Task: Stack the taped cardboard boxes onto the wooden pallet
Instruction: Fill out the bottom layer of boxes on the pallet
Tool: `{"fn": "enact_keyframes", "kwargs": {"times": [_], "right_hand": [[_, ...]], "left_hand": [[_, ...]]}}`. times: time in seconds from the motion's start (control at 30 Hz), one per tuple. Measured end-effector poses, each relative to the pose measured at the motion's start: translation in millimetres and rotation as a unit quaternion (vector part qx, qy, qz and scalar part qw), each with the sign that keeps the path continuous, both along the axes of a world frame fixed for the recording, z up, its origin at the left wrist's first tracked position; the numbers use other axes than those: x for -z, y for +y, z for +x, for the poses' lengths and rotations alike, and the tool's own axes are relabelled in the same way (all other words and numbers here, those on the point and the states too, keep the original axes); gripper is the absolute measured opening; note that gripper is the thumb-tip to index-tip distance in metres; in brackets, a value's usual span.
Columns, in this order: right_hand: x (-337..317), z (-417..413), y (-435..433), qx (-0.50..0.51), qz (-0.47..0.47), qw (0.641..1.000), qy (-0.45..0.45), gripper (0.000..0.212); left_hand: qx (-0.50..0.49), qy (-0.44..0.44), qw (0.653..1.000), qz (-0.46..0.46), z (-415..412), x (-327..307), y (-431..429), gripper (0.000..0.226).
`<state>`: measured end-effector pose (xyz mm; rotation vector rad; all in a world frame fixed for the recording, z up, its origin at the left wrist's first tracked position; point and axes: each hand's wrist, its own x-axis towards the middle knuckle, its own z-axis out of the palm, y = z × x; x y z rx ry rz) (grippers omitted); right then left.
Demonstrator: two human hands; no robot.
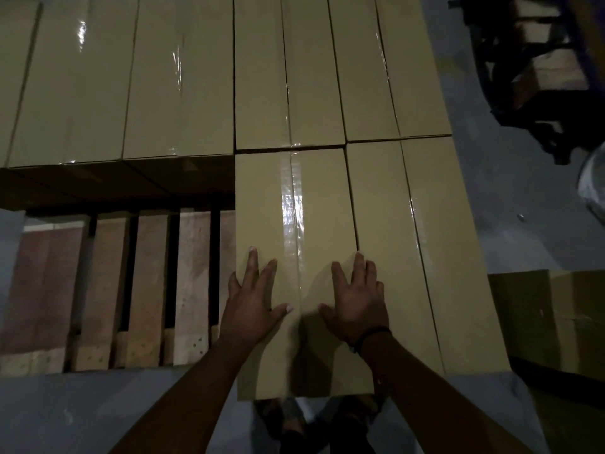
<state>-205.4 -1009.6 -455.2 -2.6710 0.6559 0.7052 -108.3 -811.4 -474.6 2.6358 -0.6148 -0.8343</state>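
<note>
A long tan cardboard box (262, 204) with clear tape down its middle seam lies in front of me on the wooden pallet (147, 283). My left hand (252, 303) and my right hand (357, 303) rest flat on its near top, fingers spread, one on each side of the tape. A second taped box (409, 240) sits tight against its right side. Several more taped boxes (163, 77) fill the far half of the pallet. The pallet's bare slats show at the near left.
Grey concrete floor (82, 414) surrounds the pallet. Another cardboard box (553, 319) stands on the floor at the right. A dark frame holding boxes (537, 60) is at the top right. My feet (294, 427) are just below the box's near end.
</note>
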Motion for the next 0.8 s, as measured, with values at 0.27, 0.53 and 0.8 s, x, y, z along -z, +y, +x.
{"fn": "enact_keyframes", "kwargs": {"times": [0.27,0.53,0.8], "right_hand": [[-2,-12,-14,-0.039,0.026,0.999,0.011,0.099],[6,-67,9,-0.039,0.006,0.999,-0.031,0.099],[0,-115,32,-0.071,0.004,0.997,0.035,0.129]], "left_hand": [[0.018,0.008,0.999,0.028,-2,0,0,0.101],[0.062,0.013,0.995,0.082,-27,-13,12,0.104],[0.097,0.044,0.989,0.104,-66,-24,37,0.120]]}}
